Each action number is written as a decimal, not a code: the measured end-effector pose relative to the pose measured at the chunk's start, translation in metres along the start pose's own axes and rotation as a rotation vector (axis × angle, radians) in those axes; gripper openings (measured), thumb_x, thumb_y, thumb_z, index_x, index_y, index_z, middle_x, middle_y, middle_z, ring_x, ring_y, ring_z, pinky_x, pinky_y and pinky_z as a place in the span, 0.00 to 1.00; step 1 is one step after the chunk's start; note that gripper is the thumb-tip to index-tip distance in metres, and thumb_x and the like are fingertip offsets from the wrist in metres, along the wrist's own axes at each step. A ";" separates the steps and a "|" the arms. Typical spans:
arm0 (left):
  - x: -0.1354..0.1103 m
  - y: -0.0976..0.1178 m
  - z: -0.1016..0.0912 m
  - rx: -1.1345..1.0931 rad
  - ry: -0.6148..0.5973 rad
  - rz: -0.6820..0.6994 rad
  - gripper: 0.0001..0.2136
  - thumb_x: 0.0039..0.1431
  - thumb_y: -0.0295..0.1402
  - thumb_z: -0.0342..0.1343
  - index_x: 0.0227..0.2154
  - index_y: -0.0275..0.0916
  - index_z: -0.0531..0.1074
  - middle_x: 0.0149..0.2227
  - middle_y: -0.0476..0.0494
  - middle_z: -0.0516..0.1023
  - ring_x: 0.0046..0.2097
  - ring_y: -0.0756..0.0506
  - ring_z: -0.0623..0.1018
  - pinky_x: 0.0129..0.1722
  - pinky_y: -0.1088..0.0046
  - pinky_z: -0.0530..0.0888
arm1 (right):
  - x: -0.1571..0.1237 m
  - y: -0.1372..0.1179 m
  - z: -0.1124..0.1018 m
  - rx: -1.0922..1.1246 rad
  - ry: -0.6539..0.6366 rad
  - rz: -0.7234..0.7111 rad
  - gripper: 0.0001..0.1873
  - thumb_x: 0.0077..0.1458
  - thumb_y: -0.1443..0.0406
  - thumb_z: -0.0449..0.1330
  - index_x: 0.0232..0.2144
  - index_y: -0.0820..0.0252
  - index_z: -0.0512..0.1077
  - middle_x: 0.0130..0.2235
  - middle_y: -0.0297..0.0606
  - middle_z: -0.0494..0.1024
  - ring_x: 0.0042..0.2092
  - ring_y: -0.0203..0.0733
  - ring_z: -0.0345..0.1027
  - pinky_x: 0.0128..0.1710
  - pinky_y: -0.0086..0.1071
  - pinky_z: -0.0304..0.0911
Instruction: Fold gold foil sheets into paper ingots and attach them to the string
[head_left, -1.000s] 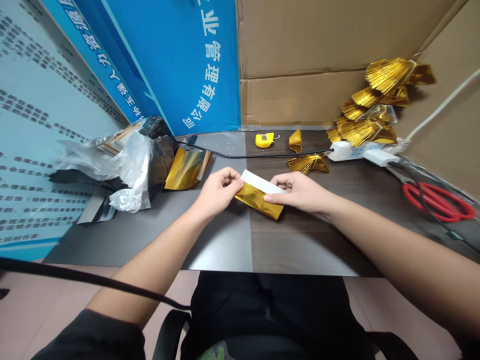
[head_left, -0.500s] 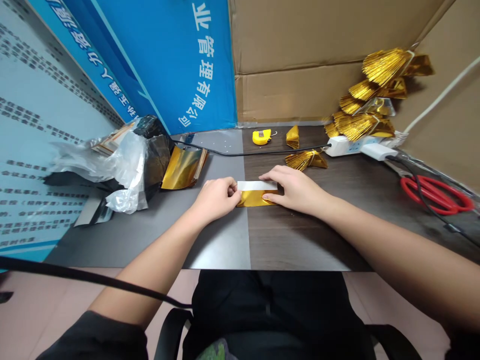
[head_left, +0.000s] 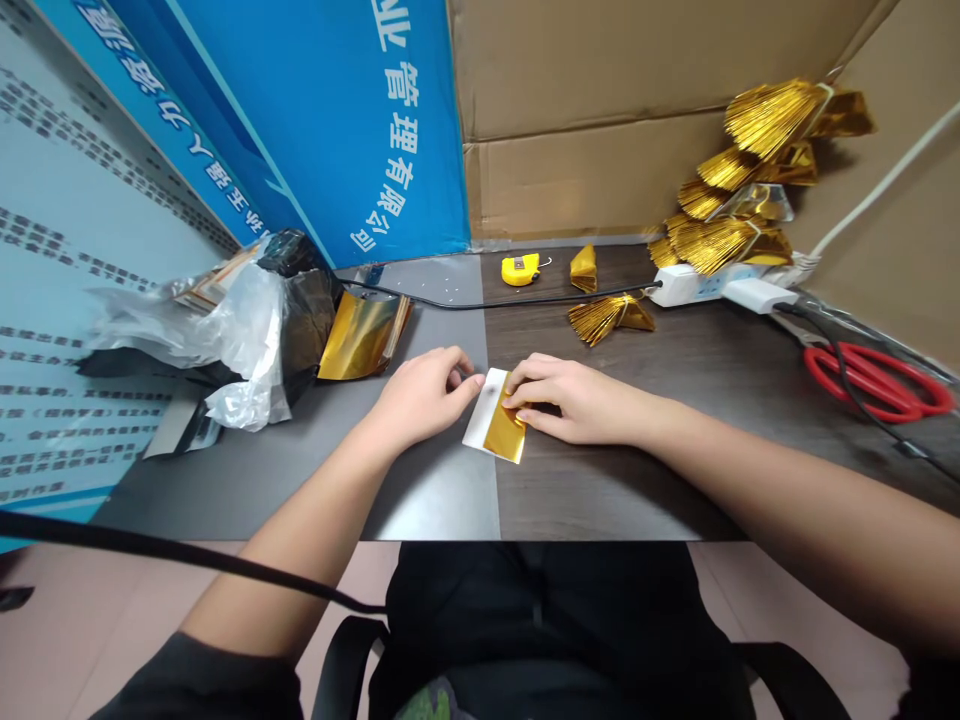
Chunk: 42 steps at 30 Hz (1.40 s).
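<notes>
A folded sheet of gold foil paper (head_left: 505,436) with a white strip along its left side lies slanted on the desk in front of me. My right hand (head_left: 566,398) has its fingertips and thumb on the gold part, gripping its right edge. Just left of the sheet is my left hand (head_left: 429,396), its thumb and curved fingers apart and nothing visible between them. The left thumb tip is close to the white strip; whether it touches is hard to tell. A stack of gold foil sheets (head_left: 358,335) rests on the desk beyond my left hand.
Behind the hands are a yellow tape measure (head_left: 520,268), a small folded gold piece (head_left: 583,269) and a tied gold fan (head_left: 609,317). Several more fans (head_left: 772,120) are heaped by a power strip (head_left: 682,286). Red-handled scissors (head_left: 877,383) lie right; plastic bags (head_left: 255,330) left.
The foil sheet has turned from lying crosswise to slanting toward me, its white strip now on the left. My left hand has let go of it; my right hand keeps hold.
</notes>
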<state>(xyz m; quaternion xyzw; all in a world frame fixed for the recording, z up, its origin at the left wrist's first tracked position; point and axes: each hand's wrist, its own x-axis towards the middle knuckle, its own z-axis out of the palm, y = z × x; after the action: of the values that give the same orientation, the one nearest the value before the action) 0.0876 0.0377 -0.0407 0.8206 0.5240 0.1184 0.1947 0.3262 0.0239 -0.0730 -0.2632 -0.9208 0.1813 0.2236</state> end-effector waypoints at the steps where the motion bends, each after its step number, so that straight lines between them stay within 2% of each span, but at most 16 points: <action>1: 0.001 -0.002 0.002 -0.026 0.020 0.035 0.11 0.64 0.41 0.51 0.41 0.40 0.73 0.37 0.46 0.78 0.38 0.45 0.75 0.39 0.69 0.68 | 0.000 -0.001 0.000 0.042 -0.012 -0.017 0.11 0.65 0.68 0.57 0.43 0.61 0.80 0.47 0.46 0.79 0.49 0.47 0.70 0.51 0.43 0.68; 3: 0.002 -0.003 0.007 -0.046 0.008 0.124 0.11 0.65 0.36 0.48 0.46 0.40 0.72 0.44 0.43 0.76 0.46 0.44 0.75 0.47 0.65 0.70 | 0.001 -0.002 0.002 0.117 -0.031 -0.056 0.11 0.65 0.69 0.57 0.42 0.60 0.80 0.48 0.45 0.80 0.51 0.46 0.70 0.54 0.43 0.68; 5: 0.002 -0.002 0.010 -0.013 -0.059 0.196 0.12 0.66 0.34 0.48 0.47 0.41 0.72 0.46 0.42 0.74 0.51 0.42 0.73 0.52 0.61 0.69 | 0.001 -0.002 0.004 0.174 -0.048 -0.100 0.09 0.64 0.68 0.59 0.41 0.60 0.81 0.48 0.43 0.81 0.54 0.47 0.69 0.55 0.43 0.67; 10: 0.000 0.003 0.009 0.062 -0.205 0.235 0.06 0.63 0.34 0.51 0.40 0.41 0.71 0.42 0.44 0.73 0.48 0.42 0.71 0.49 0.62 0.66 | 0.002 -0.003 0.006 0.260 -0.099 -0.179 0.09 0.60 0.63 0.66 0.42 0.60 0.81 0.47 0.43 0.82 0.54 0.47 0.67 0.56 0.43 0.67; 13: -0.001 0.002 0.007 0.059 -0.241 0.259 0.06 0.63 0.31 0.51 0.41 0.42 0.70 0.43 0.45 0.73 0.49 0.42 0.70 0.50 0.63 0.65 | 0.001 -0.005 0.004 0.224 -0.109 -0.199 0.08 0.61 0.63 0.65 0.41 0.59 0.82 0.47 0.43 0.81 0.53 0.46 0.65 0.54 0.41 0.66; 16: -0.001 0.002 0.007 0.052 -0.250 0.274 0.09 0.63 0.30 0.50 0.45 0.43 0.70 0.45 0.45 0.73 0.50 0.42 0.69 0.50 0.62 0.64 | 0.001 -0.008 0.003 0.208 -0.151 -0.210 0.09 0.64 0.65 0.62 0.40 0.58 0.83 0.44 0.42 0.80 0.50 0.44 0.67 0.52 0.38 0.66; 20: 0.000 0.003 0.006 0.051 -0.260 0.275 0.11 0.64 0.31 0.50 0.47 0.44 0.70 0.46 0.45 0.73 0.51 0.42 0.69 0.51 0.62 0.63 | 0.000 -0.009 0.001 0.238 -0.201 -0.202 0.11 0.66 0.67 0.58 0.41 0.58 0.82 0.45 0.42 0.80 0.51 0.43 0.69 0.54 0.38 0.65; 27: 0.001 0.002 0.003 0.042 -0.263 0.289 0.06 0.62 0.32 0.52 0.40 0.41 0.71 0.43 0.44 0.72 0.49 0.42 0.69 0.51 0.63 0.65 | -0.001 -0.010 -0.005 0.257 -0.252 -0.173 0.14 0.68 0.69 0.55 0.43 0.60 0.82 0.48 0.43 0.80 0.54 0.44 0.69 0.56 0.39 0.64; 32: 0.001 0.002 0.001 -0.066 -0.254 0.296 0.01 0.60 0.30 0.55 0.35 0.40 0.71 0.37 0.47 0.74 0.43 0.46 0.72 0.45 0.69 0.67 | 0.000 -0.013 -0.008 0.234 -0.248 -0.172 0.10 0.65 0.64 0.61 0.43 0.58 0.82 0.48 0.43 0.81 0.54 0.47 0.65 0.55 0.40 0.65; 36: 0.000 0.004 -0.001 -0.216 -0.294 0.249 0.07 0.57 0.29 0.57 0.39 0.40 0.73 0.34 0.49 0.77 0.36 0.49 0.75 0.39 0.73 0.68 | 0.000 -0.010 -0.006 0.218 -0.247 -0.192 0.10 0.65 0.64 0.61 0.43 0.60 0.82 0.49 0.43 0.80 0.52 0.45 0.66 0.54 0.39 0.65; 42: -0.011 0.003 -0.002 -0.087 -0.241 0.287 0.04 0.58 0.30 0.57 0.34 0.40 0.76 0.35 0.47 0.78 0.38 0.47 0.74 0.41 0.71 0.68 | -0.002 -0.006 -0.002 0.194 -0.202 -0.171 0.10 0.63 0.62 0.63 0.43 0.60 0.82 0.48 0.43 0.81 0.50 0.46 0.68 0.52 0.39 0.66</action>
<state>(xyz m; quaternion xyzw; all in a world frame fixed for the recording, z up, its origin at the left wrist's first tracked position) 0.0843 0.0271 -0.0379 0.8860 0.3689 0.0683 0.2724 0.3260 0.0190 -0.0694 -0.1415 -0.9358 0.2751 0.1689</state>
